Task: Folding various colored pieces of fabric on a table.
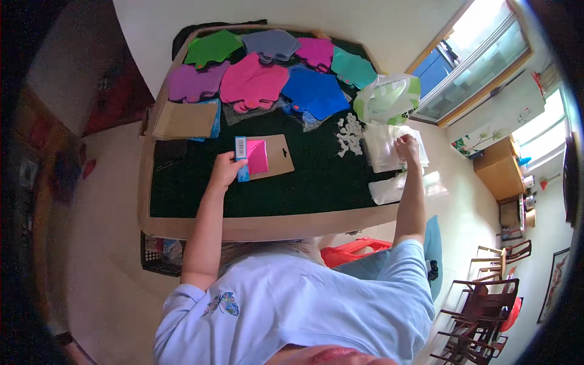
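Note:
My left hand [226, 171] is closed on the left edge of a brown cardboard hang card [281, 159], thumb on top. Across that card's left end runs a blue label [241, 159] with a barcode patch, and beside it a bright pink folded piece [258, 156] lies flat on the card. At the right of the table, my right hand [406, 148] pinches at the top of a stack of clear plastic bags [380, 152]; how many bags its fingers hold is hidden. More clear bags [389, 190] lie just nearer to me.
Brown cards [182, 118] are stacked at the left over blue ones. Farther back lie coloured fabric piles, among them pink [252, 79] and blue [313, 91]. Small white pieces [349, 135] lie beside the bags, below a green-and-white plastic bag [388, 97]. A red stool [353, 249] stands under the table's front edge.

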Demonstrator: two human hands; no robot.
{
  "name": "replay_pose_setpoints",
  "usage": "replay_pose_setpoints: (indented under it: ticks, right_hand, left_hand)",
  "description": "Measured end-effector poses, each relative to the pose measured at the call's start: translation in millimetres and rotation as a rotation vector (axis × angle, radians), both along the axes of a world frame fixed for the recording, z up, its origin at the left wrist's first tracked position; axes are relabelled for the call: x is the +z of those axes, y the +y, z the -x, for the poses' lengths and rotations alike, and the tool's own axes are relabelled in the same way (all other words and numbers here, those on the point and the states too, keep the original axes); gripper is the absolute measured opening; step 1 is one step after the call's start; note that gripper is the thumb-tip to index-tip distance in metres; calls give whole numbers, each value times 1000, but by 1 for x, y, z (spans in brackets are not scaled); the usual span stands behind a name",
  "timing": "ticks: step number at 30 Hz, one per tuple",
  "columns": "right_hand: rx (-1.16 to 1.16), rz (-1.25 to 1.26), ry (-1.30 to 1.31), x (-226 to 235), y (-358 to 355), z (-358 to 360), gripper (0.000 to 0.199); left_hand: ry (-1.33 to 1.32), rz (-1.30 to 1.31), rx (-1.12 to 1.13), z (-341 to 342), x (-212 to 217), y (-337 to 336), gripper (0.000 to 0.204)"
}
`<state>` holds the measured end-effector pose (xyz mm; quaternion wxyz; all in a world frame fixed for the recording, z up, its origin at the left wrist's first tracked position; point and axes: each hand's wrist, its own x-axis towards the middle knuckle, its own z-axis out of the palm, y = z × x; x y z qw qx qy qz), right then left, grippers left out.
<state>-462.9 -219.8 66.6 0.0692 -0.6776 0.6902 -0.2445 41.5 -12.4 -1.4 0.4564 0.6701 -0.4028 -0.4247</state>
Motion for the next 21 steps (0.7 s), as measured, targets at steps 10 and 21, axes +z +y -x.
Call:
replay_pose_setpoints:
  ticks: [10, 21]
  right_hand:
    - [-82, 225, 428, 11, 9, -1, 22]
    - [483, 2, -35, 1, 125, -275, 13]
  left_hand:
    - [-122, 68, -42, 7, 8, -2, 21]
    - [147, 41, 153, -27, 20, 13, 22]
